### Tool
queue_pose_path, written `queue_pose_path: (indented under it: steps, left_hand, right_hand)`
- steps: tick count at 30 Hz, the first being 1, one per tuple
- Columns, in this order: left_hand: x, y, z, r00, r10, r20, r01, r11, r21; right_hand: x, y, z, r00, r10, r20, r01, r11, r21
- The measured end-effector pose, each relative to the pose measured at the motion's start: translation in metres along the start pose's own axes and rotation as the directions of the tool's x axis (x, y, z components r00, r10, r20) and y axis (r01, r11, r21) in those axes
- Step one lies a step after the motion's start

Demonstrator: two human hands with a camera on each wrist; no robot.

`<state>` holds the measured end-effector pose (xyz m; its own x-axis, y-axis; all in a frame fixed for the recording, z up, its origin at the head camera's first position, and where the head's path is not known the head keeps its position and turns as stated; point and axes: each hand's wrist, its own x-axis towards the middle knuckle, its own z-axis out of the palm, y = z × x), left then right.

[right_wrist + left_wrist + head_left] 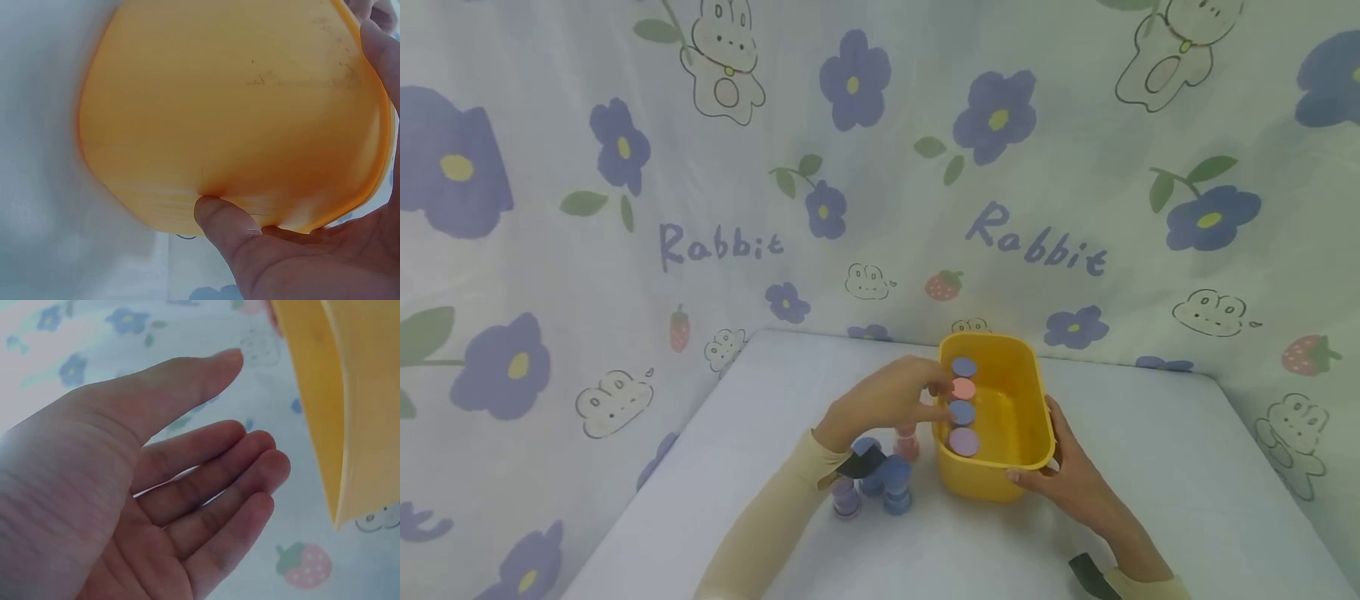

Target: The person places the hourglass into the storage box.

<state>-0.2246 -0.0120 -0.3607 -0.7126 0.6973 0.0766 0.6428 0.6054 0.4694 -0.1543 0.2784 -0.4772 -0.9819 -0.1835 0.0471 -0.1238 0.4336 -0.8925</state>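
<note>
A yellow plastic bin [1011, 392] stands tilted on the table, with a row of round-topped pieces along its left inner wall: blue, pink [963, 388], blue and purple [964, 442]. My left hand [895, 396] hovers at the bin's left rim, its fingertips near the pink and blue tops. In the left wrist view, the fingers [219, 481] are loosely bent, apart from the thumb, with nothing between them. My right hand [1078, 479] grips the bin's near right corner. In the right wrist view, its thumb [228, 228] presses the outer wall; some other fingers are hidden.
Left of the bin, below my left forearm, stand waisted, round-topped pieces: pink [907, 443], blue [897, 483] and purple [846, 498]. My sleeve partly covers some. A patterned curtain [880, 167] hangs behind the white table [760, 400].
</note>
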Motion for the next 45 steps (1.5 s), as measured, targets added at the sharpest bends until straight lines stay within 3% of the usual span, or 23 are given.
queue_pose_path:
  steps: [3,6,11,22,32,39,45]
  left_hand:
    - [-0.012,-0.011,-0.005,0.996,0.024,-0.089,-0.025,1.000,-0.014]
    - [-0.025,-0.019,-0.009,0.987,0.002,-0.158,-0.011,0.998,-0.055]
    - [-0.042,-0.030,-0.011,0.962,0.019,-0.272,-0.042,0.996,-0.079]
    - [-0.068,-0.043,-0.007,0.923,-0.054,-0.382,-0.031,0.976,-0.214]
    - [-0.095,-0.059,-0.009,0.850,-0.059,-0.523,-0.091,0.962,-0.256]
    - [-0.113,-0.068,-0.002,0.861,-0.099,-0.499,-0.048,0.961,-0.272]
    - [-0.131,-0.080,0.010,0.861,-0.110,-0.497,-0.041,0.958,-0.284]
  right_hand:
    - [-0.001,0.001,0.000,1.000,0.004,0.002,-0.004,1.000,0.000]
    - [-0.001,0.001,-0.001,1.000,0.015,0.008,-0.015,1.000,-0.002]
    - [-0.001,0.001,-0.003,1.000,0.017,0.019,-0.017,1.000,-0.006]
    - [-0.003,-0.003,-0.004,1.000,0.015,0.015,-0.015,1.000,-0.007]
    - [-0.003,-0.003,-0.005,1.000,0.003,0.012,-0.003,1.000,0.002]
    - [-0.003,-0.004,-0.005,1.000,-0.001,0.003,0.001,1.000,-0.009]
    - [-0.003,-0.002,-0.004,1.000,0.003,0.013,-0.004,1.000,0.011]
